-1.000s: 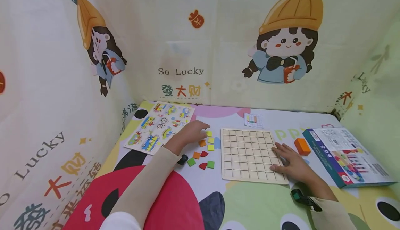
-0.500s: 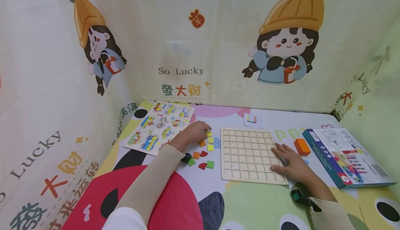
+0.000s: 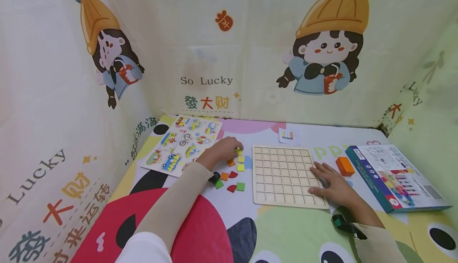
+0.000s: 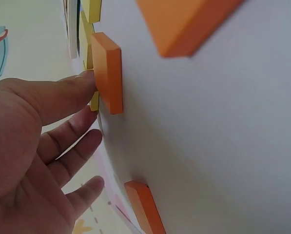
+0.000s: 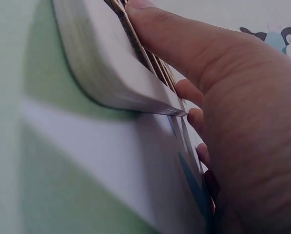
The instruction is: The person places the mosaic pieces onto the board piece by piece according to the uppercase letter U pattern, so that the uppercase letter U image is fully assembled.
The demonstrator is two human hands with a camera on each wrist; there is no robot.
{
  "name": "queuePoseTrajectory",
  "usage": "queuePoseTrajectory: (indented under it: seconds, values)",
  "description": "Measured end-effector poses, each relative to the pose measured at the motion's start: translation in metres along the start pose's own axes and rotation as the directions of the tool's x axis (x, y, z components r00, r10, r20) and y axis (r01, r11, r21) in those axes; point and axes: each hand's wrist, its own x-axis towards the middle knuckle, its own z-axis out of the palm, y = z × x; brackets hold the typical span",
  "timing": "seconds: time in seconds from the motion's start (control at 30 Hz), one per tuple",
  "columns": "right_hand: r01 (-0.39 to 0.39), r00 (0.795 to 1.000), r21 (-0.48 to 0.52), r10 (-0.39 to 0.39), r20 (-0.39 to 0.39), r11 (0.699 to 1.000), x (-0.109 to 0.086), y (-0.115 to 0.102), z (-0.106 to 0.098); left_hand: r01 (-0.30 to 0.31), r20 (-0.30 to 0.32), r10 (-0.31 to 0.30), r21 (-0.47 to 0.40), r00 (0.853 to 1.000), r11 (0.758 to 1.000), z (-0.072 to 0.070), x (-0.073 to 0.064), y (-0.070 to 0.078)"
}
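Observation:
My left hand [image 3: 226,149] is at the far end of a loose group of small tiles. Its thumb and finger pinch a yellow square tile [image 4: 94,101], which the thumb partly hides in the left wrist view. More yellow tiles [image 3: 241,167] lie just nearer, beside an orange tile [image 4: 111,73]. My right hand [image 3: 334,185] rests with spread fingers on the right edge of a wooden grid board [image 3: 280,175]. In the right wrist view the thumb [image 5: 169,34] lies on the board's rim.
Red quarter-round pieces [image 3: 231,188] and green tiles [image 3: 241,186] lie left of the board. A vehicle picture puzzle [image 3: 186,140] is at the back left, a small pattern card [image 3: 289,136] behind the board. An orange block [image 3: 345,166] and a flat box [image 3: 398,179] stand on the right.
My left hand's fingers have bent from a more outstretched pose and drawn together at the farthest yellow tile. The right hand keeps its place on the board.

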Motion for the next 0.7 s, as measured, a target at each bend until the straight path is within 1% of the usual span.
queuePoseTrajectory:
  seconds: [0.2,0.33,0.43,0.57,0.7]
  values:
    - [-0.008,1.000,-0.002,0.008,0.009,1.000,0.000,-0.001,0.000,-0.025,0.007,0.024,0.035,1.000,0.999,0.000,0.002,-0.001]
    - [-0.014,1.000,-0.002,0.014,0.014,1.000,0.000,0.000,-0.001,-0.032,0.006,0.032,0.031,0.999,0.999,0.000,0.002,-0.001]
    - [-0.015,1.000,-0.003,0.015,0.016,1.000,-0.001,0.000,-0.001,-0.038,-0.010,0.039,0.027,0.999,0.999,0.000,0.001,0.000]
    - [-0.013,1.000,-0.004,0.013,0.013,1.000,0.000,-0.001,-0.002,-0.077,-0.031,0.078,0.029,0.997,0.997,-0.002,0.000,0.005]
    - [-0.014,1.000,-0.007,0.014,0.011,1.000,0.001,-0.001,-0.002,-0.127,-0.045,0.129,0.042,0.991,0.991,-0.003,0.002,0.011]
